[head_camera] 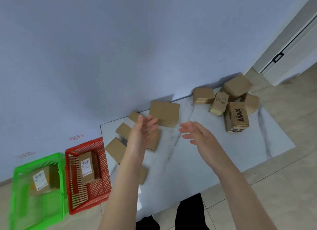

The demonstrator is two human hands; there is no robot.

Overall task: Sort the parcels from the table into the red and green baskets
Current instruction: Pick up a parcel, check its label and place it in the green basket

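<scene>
Head view: left hand [145, 128] and right hand [197, 133] hover above the counter [205, 161], palms facing, fingers extended, holding nothing. Flat parcels [164, 113] lie under the left hand; boxed parcels [236, 116] heap at the far right. Red basket [84, 144] and green basket [36, 160] each hold one parcel.

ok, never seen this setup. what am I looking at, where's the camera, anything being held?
No robot: a person's bare hands, filmed by one wide-angle camera worn on the head, looking down. The left hand and right hand hover open over a white marbled table; neither holds anything. Brown cardboard parcels lie on it: flat ones by the left hand, a heap at the far right including a box printed MAX. On the floor beside the table stand a red basket and a green basket, each holding one labelled parcel.
</scene>
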